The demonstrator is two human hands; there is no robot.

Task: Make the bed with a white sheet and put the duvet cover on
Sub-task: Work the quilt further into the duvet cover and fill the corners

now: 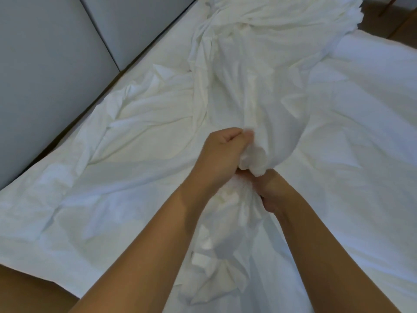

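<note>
Since the sheet's already down, bed: white sheet spread over it, wrinkled; grey headboard alongside.
duvet cover: bunched down the bed's middle, on top of the sheet; probably gathered to find an opening or corner.
left hand: fisted round a fold, reaching further out.
right hand: clenched on the bunch, just beside the left.
</note>
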